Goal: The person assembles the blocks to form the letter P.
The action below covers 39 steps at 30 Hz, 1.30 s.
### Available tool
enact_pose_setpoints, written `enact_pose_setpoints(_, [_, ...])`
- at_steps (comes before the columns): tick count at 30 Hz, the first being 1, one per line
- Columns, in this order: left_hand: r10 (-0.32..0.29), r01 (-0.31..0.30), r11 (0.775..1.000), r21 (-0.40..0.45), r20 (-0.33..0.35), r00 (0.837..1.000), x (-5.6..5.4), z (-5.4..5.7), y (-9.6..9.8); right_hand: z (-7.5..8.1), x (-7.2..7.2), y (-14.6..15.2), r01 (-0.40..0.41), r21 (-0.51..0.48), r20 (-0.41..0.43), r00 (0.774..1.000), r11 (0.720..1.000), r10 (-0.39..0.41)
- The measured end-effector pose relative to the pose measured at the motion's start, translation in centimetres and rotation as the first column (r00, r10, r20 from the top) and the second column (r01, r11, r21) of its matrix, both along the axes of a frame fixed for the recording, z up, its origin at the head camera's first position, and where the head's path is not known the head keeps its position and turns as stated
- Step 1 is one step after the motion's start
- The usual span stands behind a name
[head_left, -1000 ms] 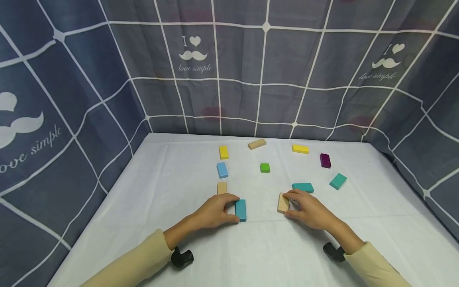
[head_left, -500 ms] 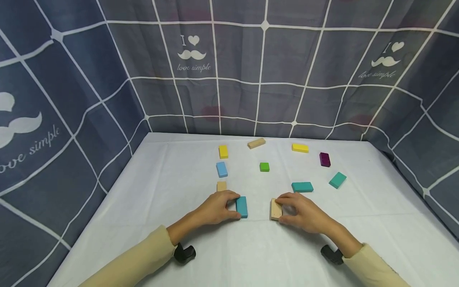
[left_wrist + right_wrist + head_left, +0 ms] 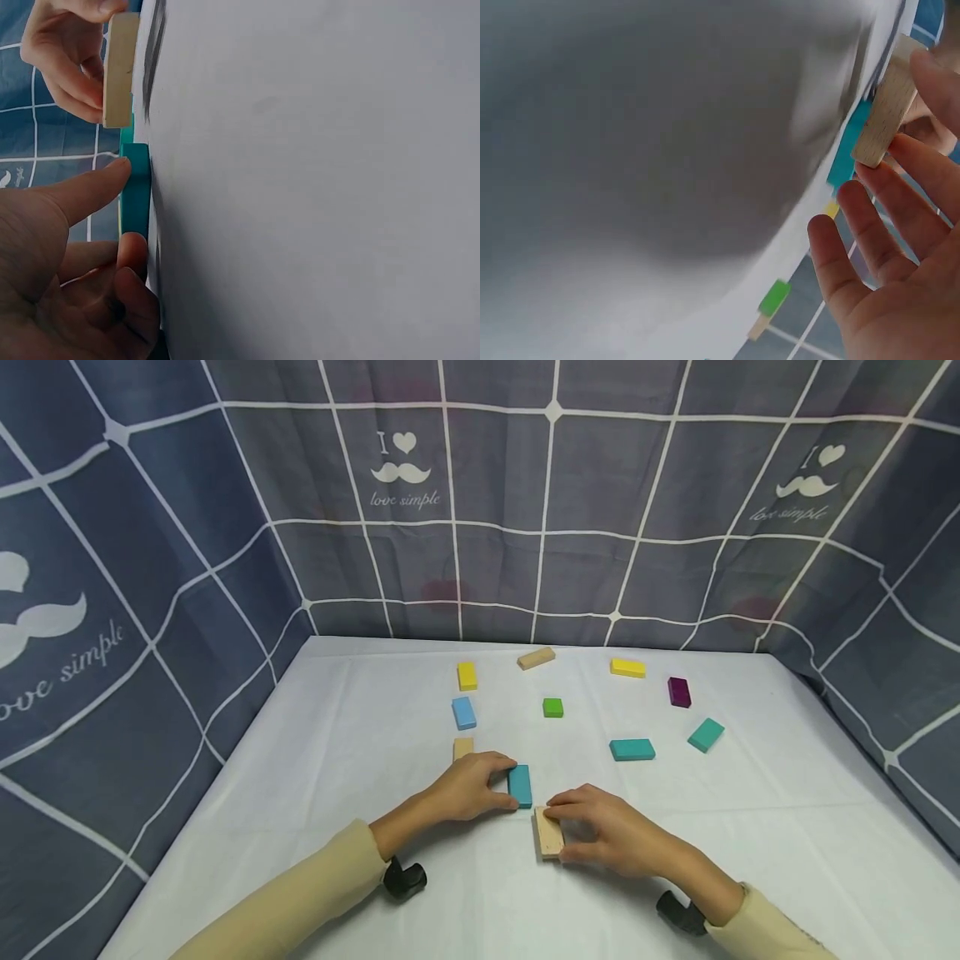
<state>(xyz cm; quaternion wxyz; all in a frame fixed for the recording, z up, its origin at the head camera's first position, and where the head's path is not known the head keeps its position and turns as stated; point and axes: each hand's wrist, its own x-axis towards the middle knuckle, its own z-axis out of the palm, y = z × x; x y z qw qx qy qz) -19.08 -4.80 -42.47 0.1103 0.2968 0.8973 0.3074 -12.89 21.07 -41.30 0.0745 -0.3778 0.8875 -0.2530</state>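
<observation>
With thumb and fingertips, my left hand (image 3: 468, 789) pinches a teal block (image 3: 519, 787) by its two ends, near the middle of the table. To its right and nearer to me, my right hand (image 3: 618, 831) pinches a plain wooden block (image 3: 549, 833) by its ends, the block tilted slightly. A small gap separates the two blocks in the head view. The left wrist view has the wooden block (image 3: 120, 71) just beyond the teal block (image 3: 136, 187). In the right wrist view the wooden block (image 3: 889, 105) partly covers the teal one.
Beyond the left hand lie a partly hidden wooden block (image 3: 462, 748), a light blue block (image 3: 464, 713) and a yellow block (image 3: 467, 677). A green block (image 3: 552, 708), purple block (image 3: 679, 692) and several others are spread farther back. A checked curtain (image 3: 495, 568) surrounds the white table (image 3: 360, 727).
My right hand has brought the wooden block left and toward me. My left hand has shifted right and slightly away with the teal block. The blocks are closer together.
</observation>
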Motion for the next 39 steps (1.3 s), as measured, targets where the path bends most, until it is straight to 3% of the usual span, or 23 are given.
enact_pose_setpoints(8, [-0.004, 0.004, 1.0, -0.002, 0.004, 1.0, -0.1, -0.1, 0.2, -0.4, 0.5, -1.6, -0.058, 0.009, 0.005, 0.998, 0.998, 0.058])
enact_pose_setpoints(13, [-0.008, 0.007, 1.0, 0.013, 0.015, 1.0, -0.1, -0.1, 0.2, -0.3, 0.7, -2.1, -0.031, 0.04, 0.009, 0.999, 0.999, 0.031])
enact_pose_setpoints(27, [0.007, -0.007, 0.999, 0.047, 0.007, 1.0, -0.4, -0.2, 0.2, -0.4, 0.7, -3.0, 0.018, 0.077, -0.121, 0.993, 0.997, -0.009])
enact_pose_setpoints(39, [0.005, -0.006, 0.998, 0.057, 0.024, 1.0, -0.5, -0.2, 0.2, -0.6, 0.4, -3.1, 0.03, 0.065, -0.109, 0.994, 0.997, -0.023])
